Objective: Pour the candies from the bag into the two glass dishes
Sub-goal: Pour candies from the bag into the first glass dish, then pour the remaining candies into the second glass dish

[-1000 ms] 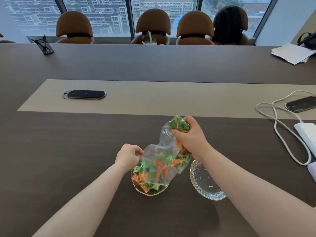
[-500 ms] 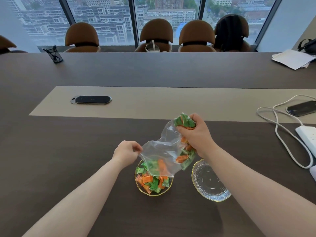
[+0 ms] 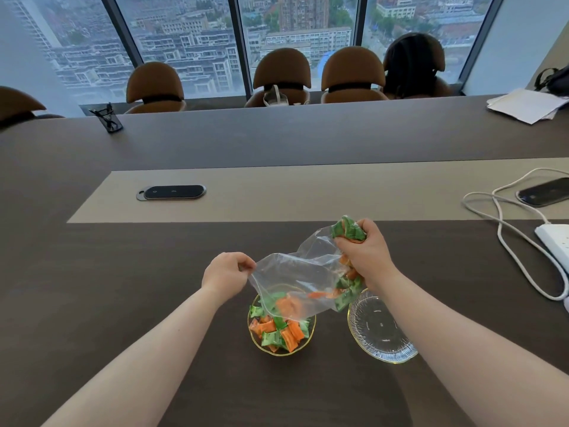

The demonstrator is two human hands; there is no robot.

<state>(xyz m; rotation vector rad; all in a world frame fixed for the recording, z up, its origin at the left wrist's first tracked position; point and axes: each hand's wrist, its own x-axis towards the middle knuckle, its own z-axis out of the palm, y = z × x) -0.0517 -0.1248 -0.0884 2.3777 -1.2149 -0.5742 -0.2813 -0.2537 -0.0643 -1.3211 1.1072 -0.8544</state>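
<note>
A clear plastic bag (image 3: 295, 278) with green and orange wrapped candies is stretched between both hands above the table. My left hand (image 3: 226, 272) pinches the bag's open corner. My right hand (image 3: 365, 254) grips the bag's bunched end, squeezing several candies inside it. Below the bag's mouth sits the left glass dish (image 3: 258, 343), gold-rimmed and filled with candies (image 3: 278, 332). The right glass dish (image 3: 380, 331) stands beside it with nothing in it, partly under my right forearm.
The dark table has a beige strip (image 3: 308, 192) with a flush black socket panel (image 3: 172, 192). At the right lie a white cable (image 3: 505, 232), a power strip (image 3: 554, 241) and a phone (image 3: 545, 192). Papers (image 3: 526, 104) and chairs stand at the far side.
The bag has been lifted and pulled flatter and wider between the hands. More candies now lie in the left dish, fewer in the bag. The camera tilted up slightly.
</note>
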